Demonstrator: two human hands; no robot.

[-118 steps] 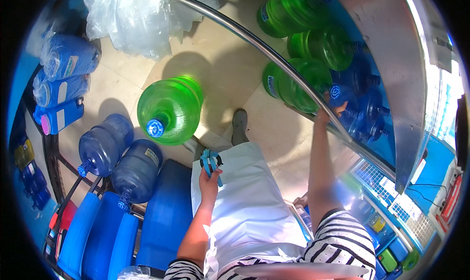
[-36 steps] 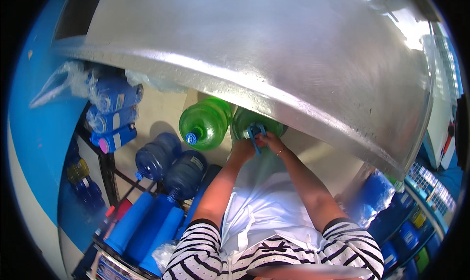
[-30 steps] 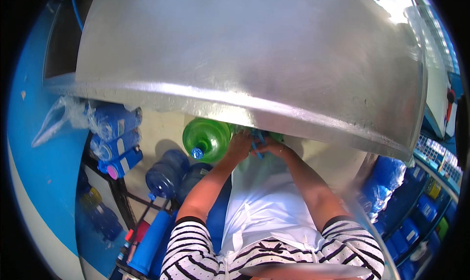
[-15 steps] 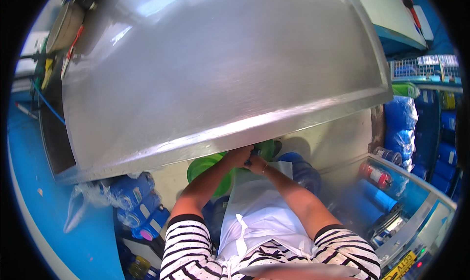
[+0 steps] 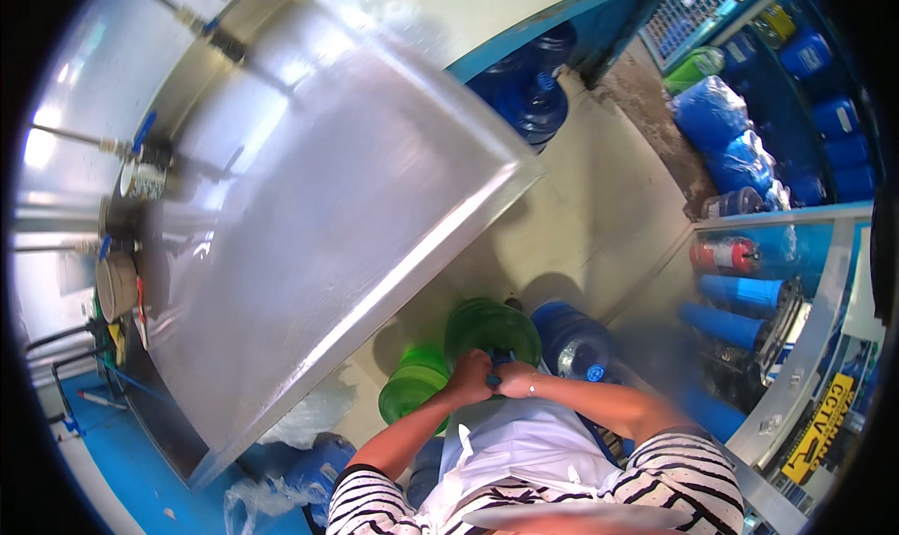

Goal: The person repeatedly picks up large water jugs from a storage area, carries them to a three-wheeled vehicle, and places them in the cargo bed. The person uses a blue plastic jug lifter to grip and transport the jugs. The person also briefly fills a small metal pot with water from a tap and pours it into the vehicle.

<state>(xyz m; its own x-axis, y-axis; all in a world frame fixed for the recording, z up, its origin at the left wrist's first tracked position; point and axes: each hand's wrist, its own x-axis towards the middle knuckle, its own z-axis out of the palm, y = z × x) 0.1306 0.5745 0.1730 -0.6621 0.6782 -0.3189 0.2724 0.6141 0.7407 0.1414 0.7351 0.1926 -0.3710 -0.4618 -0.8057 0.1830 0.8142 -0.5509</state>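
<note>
Both hands, left hand (image 5: 470, 378) and right hand (image 5: 514, 379), are gripping with clenched fingers the blue cap (image 5: 497, 371) of the green water jug (image 5: 492, 326), standing beside the steel tabletop (image 5: 309, 207).

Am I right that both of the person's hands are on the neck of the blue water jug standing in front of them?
Not quite: in the head view, the left hand and right hand meet at the neck of the green water jug; the blue jug stands beside it, untouched.

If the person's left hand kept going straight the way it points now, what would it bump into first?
Most likely the person's right hand, already touching it at the neck of the green water jug. The left hand points inward across that neck. Depth is hard to judge here.
</note>
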